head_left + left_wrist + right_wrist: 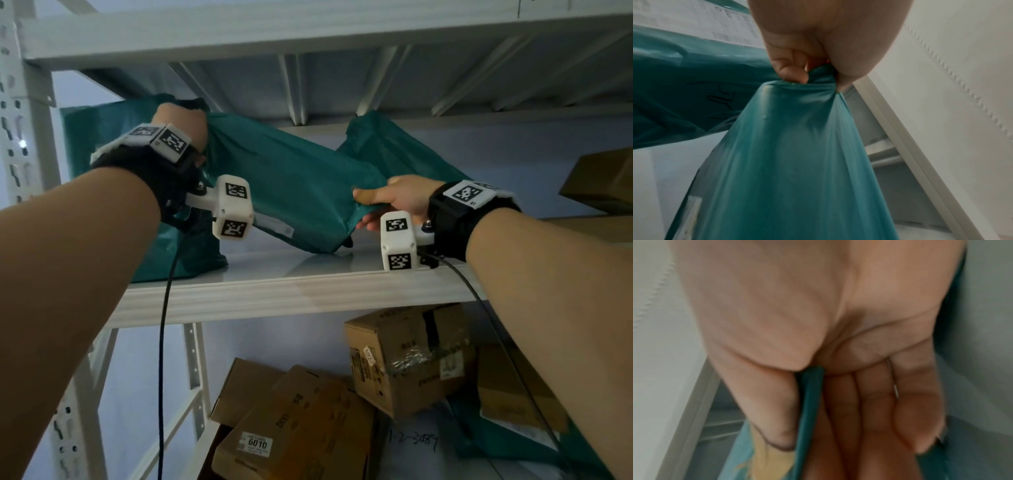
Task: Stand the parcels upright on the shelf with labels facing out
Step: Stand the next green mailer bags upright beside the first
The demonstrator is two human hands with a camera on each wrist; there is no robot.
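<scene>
While you hold it at both ends, step in hand: the teal plastic mailer parcel (294,192) lies slanted across the white metal shelf (291,291), its low corner on the shelf board, not yet upright.
Left grip: your left hand (183,125) is bunched round the parcel's upper end, fingers (791,71) curled into the gathered plastic.
Right grip: your right hand (394,198) pinches the lower edge between thumb and fingers (865,402).
Next move, as I judge it: swing the low end down and the high end up until the parcel stands, then turn it so its white label edge (274,228) faces you.
Risk: soft plastic may slump.
Teal parcels on this shelf: three, counting the standing parcel at left (102,137) and the leaning one behind (383,144).
Brown cardboard boxes: at least two at right (603,178), at least four below (404,359).
</scene>
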